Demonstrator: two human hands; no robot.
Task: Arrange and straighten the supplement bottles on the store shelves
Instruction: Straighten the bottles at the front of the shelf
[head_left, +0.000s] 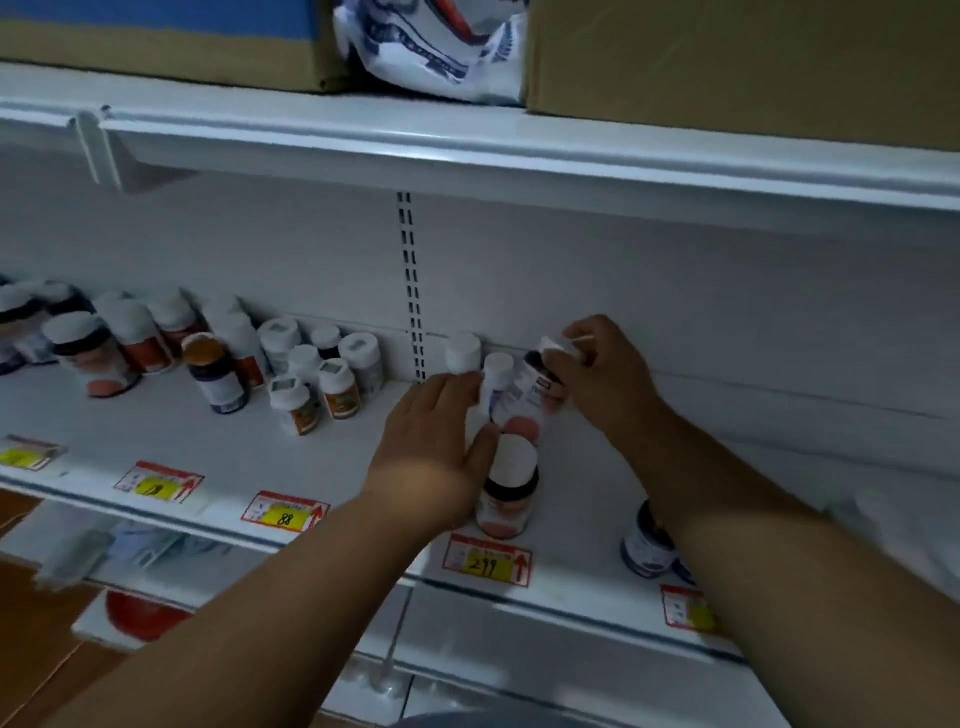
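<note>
Head view. White metal store shelf (171, 415) with a slotted upright (413, 291) on the back panel; upper shelf (519, 156) above it carrying cardboard boxes (727, 57) and a white printed bag (431, 47).

Shelf edge: price tags, one reading 88 (284, 513), one reading 299 (487, 561).

Left half of shelf: loose group of white-capped supplement bottles (311, 374), unevenly placed, several tilted; one brown-capped dark bottle (215, 374) in front of them.

Centre: short row of white-capped bottles running from the back panel toward the edge. Front bottle (509, 488) upright, dark neck, pink label.

Left hand (436, 441): fingers extended, flat against the left side of the row, thumb touching the front bottle's cap.

Right hand (602, 369): fingers curled around a tilted dark-topped bottle (540, 384) at the rear of the row, near the back panel.

Right: dark bottle (647, 545) near the shelf edge, partly hidden by the right forearm.

Lower shelf below: blurred packets, not identifiable.
</note>
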